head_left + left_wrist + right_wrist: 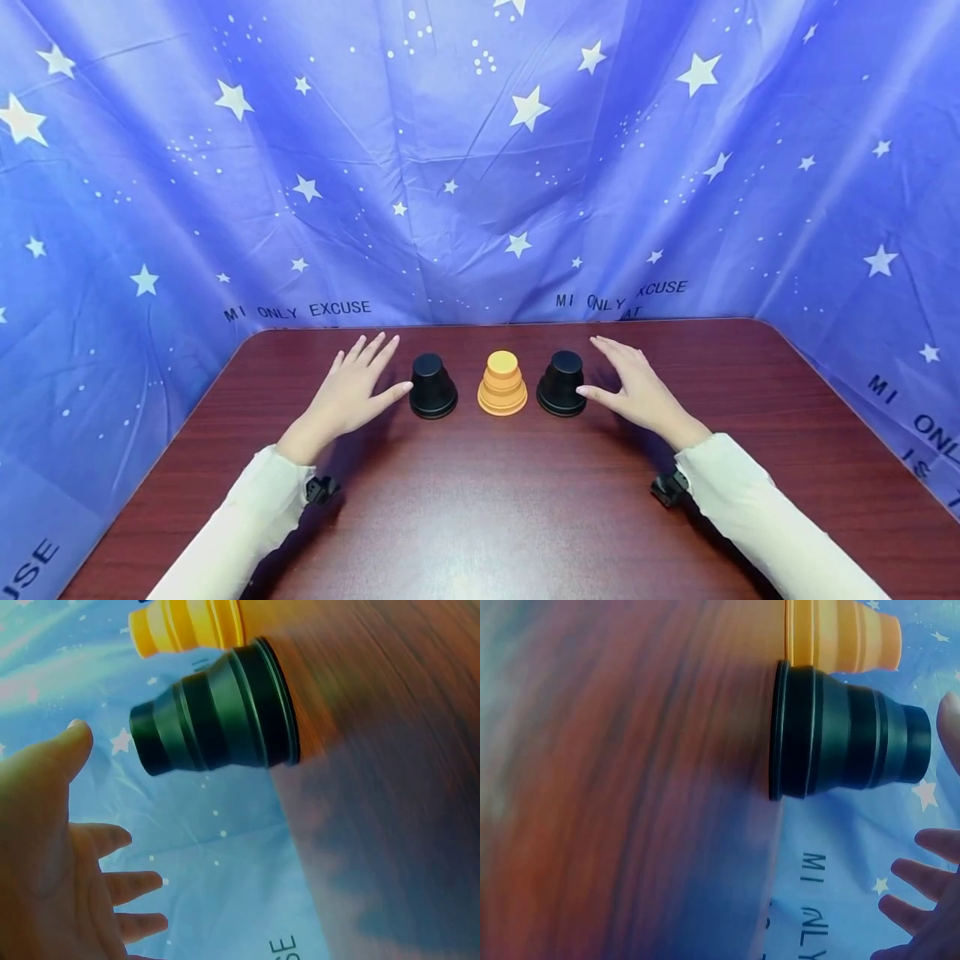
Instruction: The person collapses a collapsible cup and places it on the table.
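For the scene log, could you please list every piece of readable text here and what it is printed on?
"MI ONLY EXCUSE": starry blue backdrop cloth, behind the table's left side.
"MI ONLY XCUSE": same cloth, behind the right side; a partly hidden line below is unreadable.
Fragments "USE", "MI ONL": cloth's lower edges.
Cups and table: no text.

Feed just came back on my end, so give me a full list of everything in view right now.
black cups: 2, black, upside down on the table, one at each end of the row; second one
orange cup: 1, orange, upside down between them
table: 1, dark red-brown wood
backdrop: 1, blue with white stars, behind the table
left hand: open, beside the left black cup
right hand: open, beside the right black cup
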Demonstrator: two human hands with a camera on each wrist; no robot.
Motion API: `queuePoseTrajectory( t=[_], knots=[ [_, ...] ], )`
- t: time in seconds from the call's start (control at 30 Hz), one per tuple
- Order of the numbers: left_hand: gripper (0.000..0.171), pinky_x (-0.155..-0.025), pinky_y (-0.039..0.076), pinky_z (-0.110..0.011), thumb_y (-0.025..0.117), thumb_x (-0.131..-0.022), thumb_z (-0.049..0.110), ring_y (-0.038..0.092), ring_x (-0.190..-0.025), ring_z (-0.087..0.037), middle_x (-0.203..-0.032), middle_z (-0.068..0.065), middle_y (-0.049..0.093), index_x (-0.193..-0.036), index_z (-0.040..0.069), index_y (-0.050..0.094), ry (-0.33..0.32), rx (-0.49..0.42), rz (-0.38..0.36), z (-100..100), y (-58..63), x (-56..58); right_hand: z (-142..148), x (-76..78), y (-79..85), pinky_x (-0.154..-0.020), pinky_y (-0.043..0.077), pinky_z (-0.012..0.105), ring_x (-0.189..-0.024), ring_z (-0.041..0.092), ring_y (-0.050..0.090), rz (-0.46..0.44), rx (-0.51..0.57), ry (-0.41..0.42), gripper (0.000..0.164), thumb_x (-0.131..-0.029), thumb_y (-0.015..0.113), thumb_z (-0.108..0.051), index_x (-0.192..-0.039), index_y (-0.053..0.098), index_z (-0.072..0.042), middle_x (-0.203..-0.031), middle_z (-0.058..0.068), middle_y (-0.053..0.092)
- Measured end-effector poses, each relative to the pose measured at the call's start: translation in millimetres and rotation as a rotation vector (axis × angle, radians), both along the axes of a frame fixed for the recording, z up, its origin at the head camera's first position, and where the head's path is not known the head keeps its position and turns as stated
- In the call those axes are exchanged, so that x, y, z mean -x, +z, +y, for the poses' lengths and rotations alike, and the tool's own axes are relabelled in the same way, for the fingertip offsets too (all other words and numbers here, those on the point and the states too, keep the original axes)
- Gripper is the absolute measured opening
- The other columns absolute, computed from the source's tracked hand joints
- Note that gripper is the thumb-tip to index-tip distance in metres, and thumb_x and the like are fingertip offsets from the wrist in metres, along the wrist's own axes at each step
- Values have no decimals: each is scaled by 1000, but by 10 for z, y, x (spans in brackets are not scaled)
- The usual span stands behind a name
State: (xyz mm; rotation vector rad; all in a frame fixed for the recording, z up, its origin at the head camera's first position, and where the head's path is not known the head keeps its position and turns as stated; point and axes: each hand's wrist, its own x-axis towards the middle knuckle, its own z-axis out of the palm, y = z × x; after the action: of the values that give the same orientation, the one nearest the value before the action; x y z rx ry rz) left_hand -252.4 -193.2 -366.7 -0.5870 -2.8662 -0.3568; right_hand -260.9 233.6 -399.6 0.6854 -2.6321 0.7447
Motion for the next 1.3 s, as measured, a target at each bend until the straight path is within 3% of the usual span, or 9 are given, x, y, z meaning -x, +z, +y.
queuePoseTrajectory(
  t=[0.4,0.67,0.97,1.3],
  knots=[
    [71,-113,17,-51,55,-91,47,23,-139,-37,-150,-16,32,-147,10,32,-81,-98,52,119,36,-100,-209,17,20,-104,29,58,-132,39,34,-137,88,-17,76,-83,71,-38,-142,38,-3,-142,21,41],
    [71,-111,23,-51,56,-91,46,23,-140,-34,-150,-13,33,-147,11,32,-136,-190,35,210,48,-126,-308,71,35,-104,30,57,-131,38,36,-192,119,-54,72,-84,70,-37,-140,41,-4,-141,21,43],
    [64,-110,26,-48,60,-91,37,28,-138,-28,-147,-9,40,-146,13,36,-204,-315,63,340,40,-211,-361,94,4,-98,40,52,-118,37,51,-238,242,-55,63,-84,73,-28,-134,47,0,-128,21,55],
    [57,-109,28,-49,60,-92,30,33,-135,-28,-144,-9,43,-143,15,41,-263,-494,-38,558,-7,-270,-390,77,-3,-91,47,49,-105,35,58,-292,402,-57,54,-82,74,-19,-126,51,2,-115,21,60]
  ],
)
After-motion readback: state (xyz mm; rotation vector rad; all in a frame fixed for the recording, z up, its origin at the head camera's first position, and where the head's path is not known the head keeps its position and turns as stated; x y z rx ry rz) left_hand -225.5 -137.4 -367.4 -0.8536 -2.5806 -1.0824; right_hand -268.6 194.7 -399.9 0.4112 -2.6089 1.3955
